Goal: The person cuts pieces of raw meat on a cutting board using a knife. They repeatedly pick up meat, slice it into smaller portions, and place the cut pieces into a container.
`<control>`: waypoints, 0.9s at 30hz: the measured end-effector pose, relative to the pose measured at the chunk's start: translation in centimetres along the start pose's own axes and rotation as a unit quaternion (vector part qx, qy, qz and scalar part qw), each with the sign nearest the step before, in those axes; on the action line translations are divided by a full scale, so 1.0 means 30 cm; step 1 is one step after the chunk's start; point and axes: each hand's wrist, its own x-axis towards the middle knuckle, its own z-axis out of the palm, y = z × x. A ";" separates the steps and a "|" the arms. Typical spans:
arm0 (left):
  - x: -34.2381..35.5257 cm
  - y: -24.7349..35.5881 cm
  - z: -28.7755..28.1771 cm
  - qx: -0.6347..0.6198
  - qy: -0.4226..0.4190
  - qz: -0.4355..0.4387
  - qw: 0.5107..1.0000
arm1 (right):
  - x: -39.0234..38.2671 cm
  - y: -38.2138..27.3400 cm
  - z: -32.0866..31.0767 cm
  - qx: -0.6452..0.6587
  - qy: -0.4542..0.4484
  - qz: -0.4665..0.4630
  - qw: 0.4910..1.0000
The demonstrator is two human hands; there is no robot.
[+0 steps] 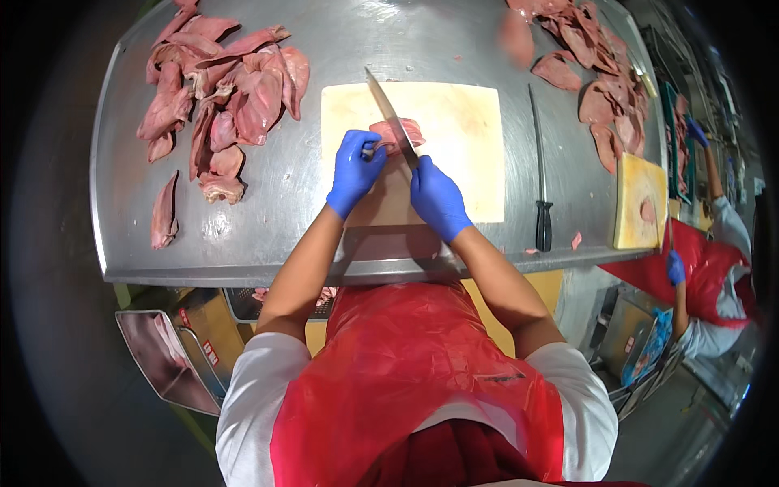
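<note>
My left hand (357, 169), in a blue glove, is closed with curled fingers at the left edge of a small reddish piece of meat (413, 131). The meat lies on a cream cutting board (466, 154) in front of me. In its blue glove, my right hand (438, 195) is wrapped round the handle of a long knife (385, 102). The blade slants up and left across the meat, its tip near the board's far edge. Whether the edge has entered the meat, I cannot tell. My left fingertips are partly hidden.
A heap of pink meat pieces (260, 97) lies on the steel table (276, 187) at left, with a single strip (165, 215) nearer. A black-handled sharpening steel (544, 226) lies right of the board. Beyond are more meat (625, 101) and a co-worker's yellowish board (637, 183).
</note>
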 end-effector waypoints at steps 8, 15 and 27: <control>0.018 -0.004 0.028 0.011 -0.007 0.084 0.996 | -0.038 -0.071 -0.041 -0.070 -0.114 0.071 0.988; 0.145 -0.039 0.008 0.064 -0.027 -0.079 0.994 | 0.048 0.035 0.041 -0.033 -0.139 0.064 0.988; 0.061 0.198 0.153 0.242 -0.100 0.128 0.957 | -0.217 0.425 -0.235 0.396 -0.045 0.158 0.903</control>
